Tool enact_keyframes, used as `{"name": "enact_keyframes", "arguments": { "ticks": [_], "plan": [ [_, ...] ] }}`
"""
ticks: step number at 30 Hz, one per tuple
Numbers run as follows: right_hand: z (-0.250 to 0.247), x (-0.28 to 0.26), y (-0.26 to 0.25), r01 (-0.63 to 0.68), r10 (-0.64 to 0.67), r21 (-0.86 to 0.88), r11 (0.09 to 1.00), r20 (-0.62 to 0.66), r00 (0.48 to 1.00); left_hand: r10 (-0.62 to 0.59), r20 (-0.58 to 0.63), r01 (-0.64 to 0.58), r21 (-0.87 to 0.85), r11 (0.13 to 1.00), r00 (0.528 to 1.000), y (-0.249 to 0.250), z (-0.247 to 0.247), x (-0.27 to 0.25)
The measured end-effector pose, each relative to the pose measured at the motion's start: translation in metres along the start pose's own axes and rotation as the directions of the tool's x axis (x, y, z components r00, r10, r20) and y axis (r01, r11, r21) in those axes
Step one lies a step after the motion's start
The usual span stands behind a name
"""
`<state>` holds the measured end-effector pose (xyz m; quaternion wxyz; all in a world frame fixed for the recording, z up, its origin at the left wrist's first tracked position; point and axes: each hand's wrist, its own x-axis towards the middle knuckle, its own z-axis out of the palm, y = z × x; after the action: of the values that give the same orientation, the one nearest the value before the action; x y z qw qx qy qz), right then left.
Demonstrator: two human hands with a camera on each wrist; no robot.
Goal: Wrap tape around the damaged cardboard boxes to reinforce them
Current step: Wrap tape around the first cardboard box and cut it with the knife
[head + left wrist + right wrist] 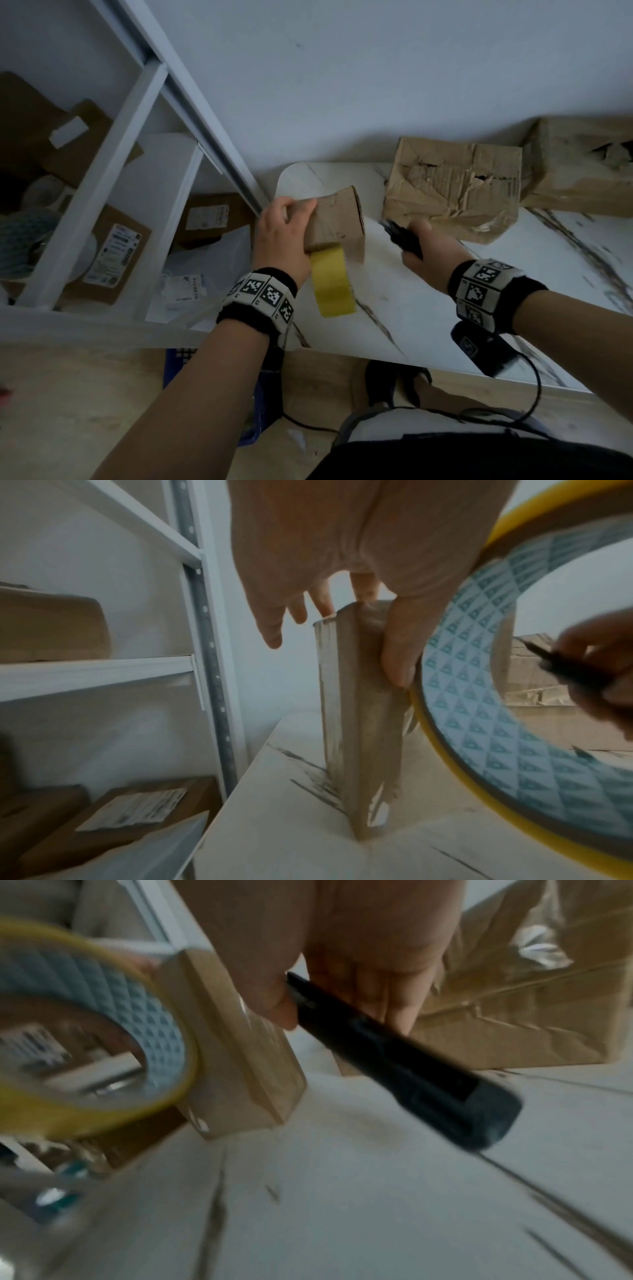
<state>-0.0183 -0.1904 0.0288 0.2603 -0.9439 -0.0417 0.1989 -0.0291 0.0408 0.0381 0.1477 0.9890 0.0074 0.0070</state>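
On the white marble table (428,308) stands a small cardboard box (337,222), upright on its end. My left hand (284,229) grips its top, thumb (397,653) on the near face and fingers over the far edge. A yellow tape roll (331,282) hangs against the box's near side just below that hand; what holds it up is hidden. My right hand (428,246) grips a black cutter (406,236), pointed at the box from the right and a little apart from it. In the right wrist view the cutter (394,1056) lies beside the box (240,1056).
A larger crumpled, torn box (452,195) sits behind my right hand, and another damaged box (582,164) stands at the far right against the wall. A white metal shelf rack (113,154) with parcels stands to the left. A blue crate (212,377) sits on the floor.
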Motion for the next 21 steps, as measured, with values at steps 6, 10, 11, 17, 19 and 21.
{"name": "enact_keyframes", "arguments": {
  "ticks": [6,10,11,17,19,21],
  "plan": [
    [-0.022,0.001,-0.056,0.258,-0.224,0.122,0.958,-0.24,0.945,-0.214,0.077,0.226,-0.206,0.952,0.974,-0.004,-0.002,-0.004],
    [-0.021,0.011,-0.09,0.317,-0.32,-0.044,0.947,-0.094,0.943,-0.264,0.103,0.284,-0.32,0.904,0.959,-0.002,-0.004,-0.01],
    [-0.019,0.014,-0.095,0.322,-0.327,-0.093,0.942,-0.046,0.944,-0.28,0.103,0.298,-0.34,0.892,0.955,-0.002,-0.005,-0.011],
    [-0.014,0.035,-0.101,0.279,-0.279,-0.145,0.949,0.021,0.96,-0.424,0.035,0.385,-0.493,0.781,0.905,-0.002,-0.005,-0.025],
    [-0.016,0.041,-0.102,0.274,-0.273,-0.146,0.951,0.022,0.962,-0.41,0.085,0.384,-0.557,0.736,0.908,0.001,-0.003,-0.03],
    [-0.015,0.045,-0.102,0.273,-0.272,-0.152,0.95,0.03,0.962,-0.413,0.201,0.437,-0.645,0.627,0.888,0.005,-0.002,-0.031]
  ]
}}
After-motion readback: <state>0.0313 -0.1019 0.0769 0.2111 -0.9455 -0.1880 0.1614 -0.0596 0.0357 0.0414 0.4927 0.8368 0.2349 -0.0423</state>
